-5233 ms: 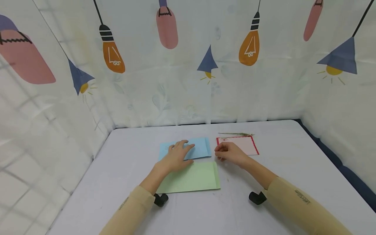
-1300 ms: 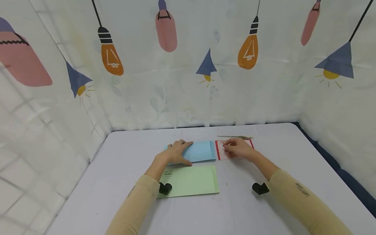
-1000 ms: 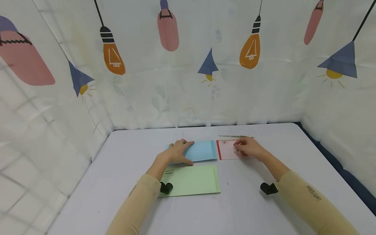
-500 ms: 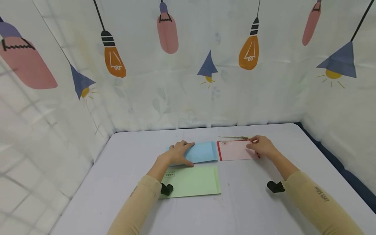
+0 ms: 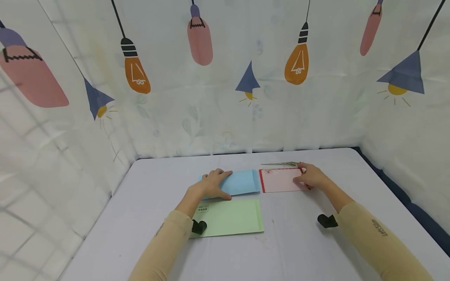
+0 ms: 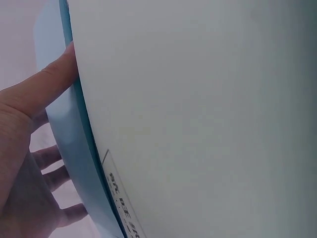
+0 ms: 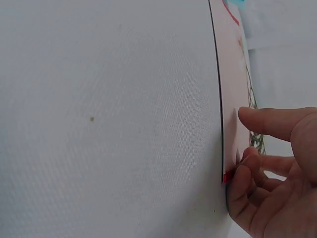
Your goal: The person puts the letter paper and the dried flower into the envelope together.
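My left hand (image 5: 212, 185) rests spread on a light blue envelope (image 5: 244, 181), covering its left part. In the left wrist view the thumb lies along the near edge of the blue envelope (image 6: 74, 129). At the right end of a pink card (image 5: 281, 180) with red borders is my right hand (image 5: 313, 176). In the right wrist view its thumb extends over the card (image 7: 233, 89), apart from the other fingers, whose curled tips sit at the card's red end. The card lies flat.
A green envelope (image 5: 235, 218) with a small printed label lies nearer the body, just below the blue one. Behind the card lies a thin dried sprig (image 5: 281, 163). Everything lies on a white-covered table (image 5: 158, 203), with a patterned curtain (image 5: 218, 117) behind.
My right hand has moved from the card's left edge along it to its right end. The blue envelope has shifted right, closer to the card, with my left hand still on it.
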Demonstrator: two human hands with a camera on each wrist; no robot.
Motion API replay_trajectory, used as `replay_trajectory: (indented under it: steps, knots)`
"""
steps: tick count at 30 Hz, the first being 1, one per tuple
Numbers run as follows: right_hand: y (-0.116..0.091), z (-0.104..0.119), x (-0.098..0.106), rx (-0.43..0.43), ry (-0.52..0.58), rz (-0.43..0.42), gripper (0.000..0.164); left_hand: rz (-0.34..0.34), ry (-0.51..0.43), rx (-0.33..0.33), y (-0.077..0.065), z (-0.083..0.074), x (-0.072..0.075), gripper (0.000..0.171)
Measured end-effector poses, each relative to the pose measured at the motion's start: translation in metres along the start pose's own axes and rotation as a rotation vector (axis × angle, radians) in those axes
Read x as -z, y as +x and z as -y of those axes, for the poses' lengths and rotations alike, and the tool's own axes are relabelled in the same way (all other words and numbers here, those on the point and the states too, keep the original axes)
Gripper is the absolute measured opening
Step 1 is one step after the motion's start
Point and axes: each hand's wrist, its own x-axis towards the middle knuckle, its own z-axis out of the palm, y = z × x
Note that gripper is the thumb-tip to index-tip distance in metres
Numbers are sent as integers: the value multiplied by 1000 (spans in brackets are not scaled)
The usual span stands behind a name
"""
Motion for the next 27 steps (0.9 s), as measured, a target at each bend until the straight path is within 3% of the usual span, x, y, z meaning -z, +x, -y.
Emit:
replay_trajectory:
  steps: [10, 21, 27]
  knots:
    - [1, 2, 2, 10, -145, -6, 82, -7, -19, -6, -1, -1, 1, 102]
    - [3, -4, 1, -21, -82, -5, 80, -10, -15, 8, -2, -2, 1, 101]
    - [1, -9, 4, -38, -88, -55, 71, -12, -18, 7, -2, -3, 1, 101]
